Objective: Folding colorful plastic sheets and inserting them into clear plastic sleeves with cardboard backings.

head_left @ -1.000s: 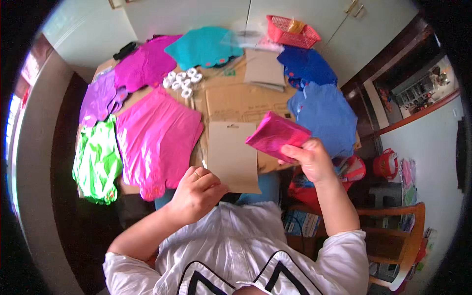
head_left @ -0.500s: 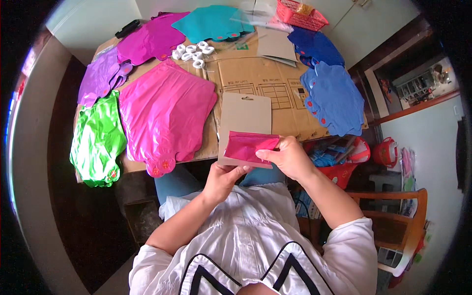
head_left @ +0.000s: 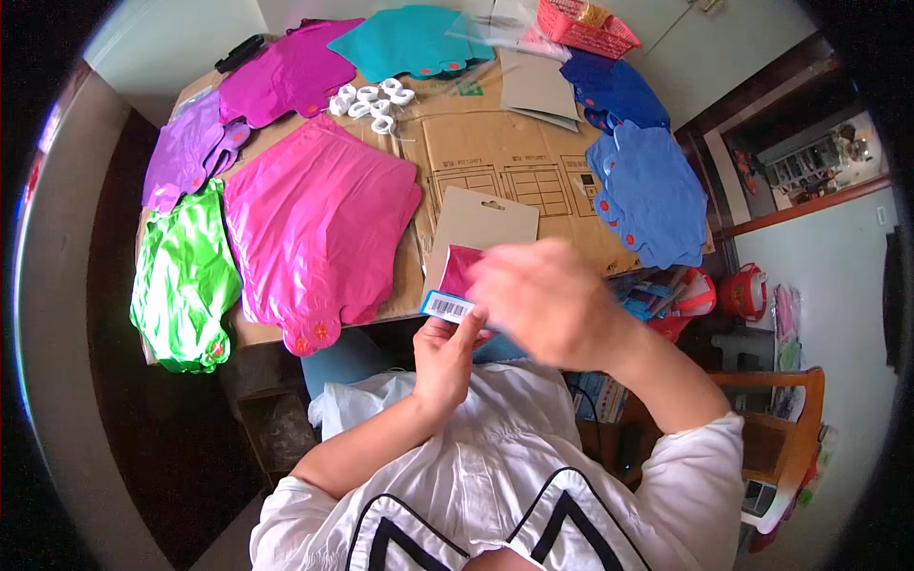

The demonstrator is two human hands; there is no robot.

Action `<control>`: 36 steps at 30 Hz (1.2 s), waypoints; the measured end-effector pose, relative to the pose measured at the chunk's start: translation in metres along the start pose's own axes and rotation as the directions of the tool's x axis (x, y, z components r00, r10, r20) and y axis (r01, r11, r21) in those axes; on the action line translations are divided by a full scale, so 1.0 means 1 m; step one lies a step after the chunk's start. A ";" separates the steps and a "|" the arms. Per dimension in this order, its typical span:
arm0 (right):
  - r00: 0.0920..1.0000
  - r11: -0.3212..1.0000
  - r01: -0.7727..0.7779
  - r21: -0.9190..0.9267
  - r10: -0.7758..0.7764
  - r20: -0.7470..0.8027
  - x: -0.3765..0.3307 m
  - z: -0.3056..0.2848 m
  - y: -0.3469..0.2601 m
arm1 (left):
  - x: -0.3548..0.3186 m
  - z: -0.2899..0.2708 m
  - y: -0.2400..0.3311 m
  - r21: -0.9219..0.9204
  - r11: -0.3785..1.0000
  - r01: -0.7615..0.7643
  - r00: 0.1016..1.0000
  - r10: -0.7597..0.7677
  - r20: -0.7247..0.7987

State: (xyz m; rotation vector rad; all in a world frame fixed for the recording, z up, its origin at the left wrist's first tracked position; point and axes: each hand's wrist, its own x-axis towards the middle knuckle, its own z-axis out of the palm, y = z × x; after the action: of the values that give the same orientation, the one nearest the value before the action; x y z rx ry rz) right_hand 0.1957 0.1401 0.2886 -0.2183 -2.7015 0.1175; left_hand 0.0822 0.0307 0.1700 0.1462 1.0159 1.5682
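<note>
My left hand (head_left: 446, 366) pinches the lower end of a grey-beige backing card (head_left: 487, 224) with a hang hole at its top. That end is folded up, showing a blue and white flap with a barcode (head_left: 447, 305). On the card lies a folded piece of shiny pink film (head_left: 459, 267), tucked partly behind the flap. My right hand (head_left: 543, 300) is over the card's right side and hides part of the pink piece. Motion smears its fingers, so their grip cannot be made out. Left of the card lies a stack of larger pink shiny sheets (head_left: 319, 214).
Around the cardboard-covered table (head_left: 443, 143) lie green (head_left: 186, 276), purple (head_left: 190, 152), magenta (head_left: 290, 71), teal (head_left: 405, 43), dark blue (head_left: 614, 90) and light blue sheets (head_left: 652, 195). White rolls (head_left: 367, 100), more cards (head_left: 535, 86) and a red basket (head_left: 586, 30) sit farther back. A wooden chair (head_left: 809, 428) stands at right.
The card's lower end is now folded up over the pink piece, and its barcode side shows. My right hand has come left and up across the card. The card has tilted slightly.
</note>
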 end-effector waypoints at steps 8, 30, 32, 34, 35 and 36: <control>0.948 0.977 0.075 0.197 -0.132 0.289 -0.011 0.071 0.043 | 0.005 0.000 -0.005 -0.003 0.996 0.090 0.996 -0.090 -0.013; 0.536 0.874 -0.261 0.409 -0.221 0.815 0.104 0.029 0.088 | 0.003 -0.009 -0.014 0.094 0.995 -0.035 0.997 0.029 0.068; 0.436 0.944 -0.203 0.259 -0.149 0.887 0.115 0.022 0.080 | 0.003 -0.005 -0.014 0.080 0.995 -0.051 0.997 0.046 0.064; 0.394 0.975 -0.129 0.181 -0.117 0.912 0.119 0.027 0.080 | 0.003 -0.004 -0.014 0.067 0.996 -0.054 0.997 0.049 0.067; 0.374 0.986 -0.089 0.142 -0.099 0.922 0.121 0.029 0.079 | 0.004 -0.004 -0.015 0.060 0.997 -0.048 0.996 0.044 0.072; 0.355 0.991 -0.058 0.124 -0.096 0.930 0.125 0.030 0.077 | 0.004 -0.004 -0.016 0.053 0.998 -0.043 0.996 0.039 0.076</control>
State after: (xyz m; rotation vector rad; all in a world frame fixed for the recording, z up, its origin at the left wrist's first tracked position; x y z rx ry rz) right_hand 0.0812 0.2362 0.3033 -0.0624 -3.8567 0.6013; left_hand 0.0904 0.0302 0.1552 0.2631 1.0023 1.5610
